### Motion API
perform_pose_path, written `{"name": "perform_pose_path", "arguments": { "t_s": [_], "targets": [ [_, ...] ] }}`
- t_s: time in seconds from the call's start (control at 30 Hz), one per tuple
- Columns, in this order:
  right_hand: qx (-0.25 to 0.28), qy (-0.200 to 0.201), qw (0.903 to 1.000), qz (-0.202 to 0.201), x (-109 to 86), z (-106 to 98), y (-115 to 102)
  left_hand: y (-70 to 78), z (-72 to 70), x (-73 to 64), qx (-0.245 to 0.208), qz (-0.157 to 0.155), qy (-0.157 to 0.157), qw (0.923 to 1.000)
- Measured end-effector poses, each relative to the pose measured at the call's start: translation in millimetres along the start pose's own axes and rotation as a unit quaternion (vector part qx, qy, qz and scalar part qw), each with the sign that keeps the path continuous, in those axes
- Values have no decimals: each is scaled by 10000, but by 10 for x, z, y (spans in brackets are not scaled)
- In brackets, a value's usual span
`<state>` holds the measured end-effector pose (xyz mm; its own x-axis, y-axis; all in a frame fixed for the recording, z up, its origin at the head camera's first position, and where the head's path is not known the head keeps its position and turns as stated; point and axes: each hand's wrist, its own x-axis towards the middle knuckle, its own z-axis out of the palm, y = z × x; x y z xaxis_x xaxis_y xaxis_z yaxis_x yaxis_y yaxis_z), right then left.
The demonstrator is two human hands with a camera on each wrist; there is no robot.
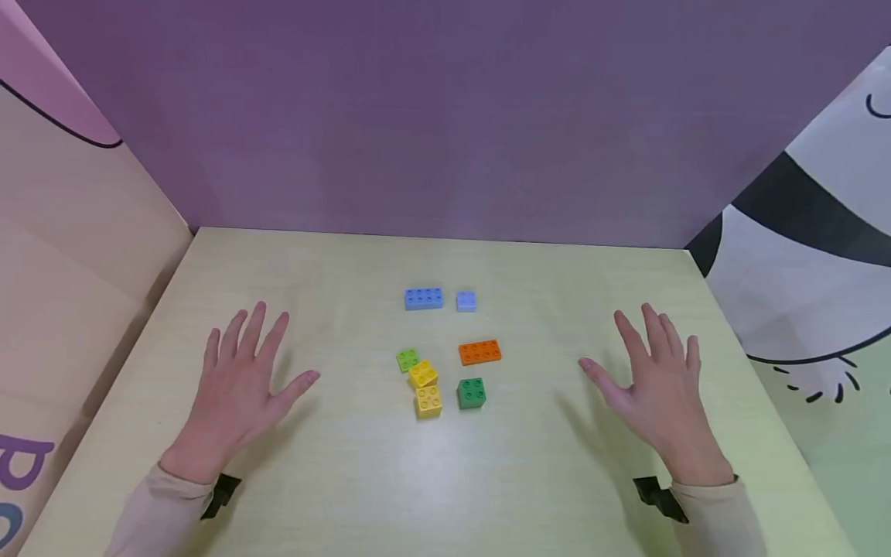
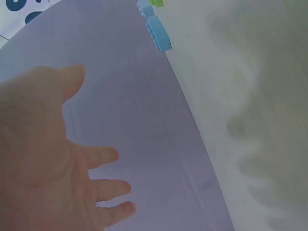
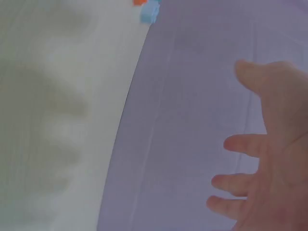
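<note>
Several toy building bricks lie mid-table between the two hands. At the back are a long blue brick point(image 1: 424, 299) and a small blue brick point(image 1: 466, 302). An orange brick point(image 1: 479, 353) lies in front of them, with a dark green brick point(image 1: 471, 394) nearer me. To their left, a lime green brick point(image 1: 407, 360), a yellow brick point(image 1: 422, 375) and a paler yellow brick point(image 1: 428, 402) form a crooked row. My left hand point(image 1: 240, 383) hovers left of the bricks, fingers spread, holding nothing. On the right, my right hand point(image 1: 657, 387) is likewise spread and holds nothing.
The pale wooden table point(image 1: 334, 480) ends at a purple panel point(image 1: 445, 124) along its back. A light panel point(image 1: 63, 309) stands at the left side, and a printed black-and-white panel point(image 1: 814, 232) at the right. Black straps show at both sleeve cuffs.
</note>
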<state>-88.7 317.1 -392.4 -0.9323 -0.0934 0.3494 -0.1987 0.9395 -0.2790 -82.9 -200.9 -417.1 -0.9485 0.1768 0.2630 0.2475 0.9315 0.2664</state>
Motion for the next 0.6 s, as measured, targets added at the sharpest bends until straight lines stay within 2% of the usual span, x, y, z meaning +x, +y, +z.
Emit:
{"name": "perform_pose_path", "arguments": {
  "t_s": [0.17,0.3,0.43,0.6],
  "targets": [
    [852,225,9956,-319,8,49,-97,48,39,-9,-551,200,8,9983],
    [1282,242,9912,-219,6,88,-200,106,77,-9,-1035,314,161,9940],
    [1539,334,9872,-235,8,143,-291,192,114,-15,-1475,292,251,9883],
    [2023,360,9772,-527,25,236,-382,320,143,-1,-1938,243,194,9805]
  ]
}}
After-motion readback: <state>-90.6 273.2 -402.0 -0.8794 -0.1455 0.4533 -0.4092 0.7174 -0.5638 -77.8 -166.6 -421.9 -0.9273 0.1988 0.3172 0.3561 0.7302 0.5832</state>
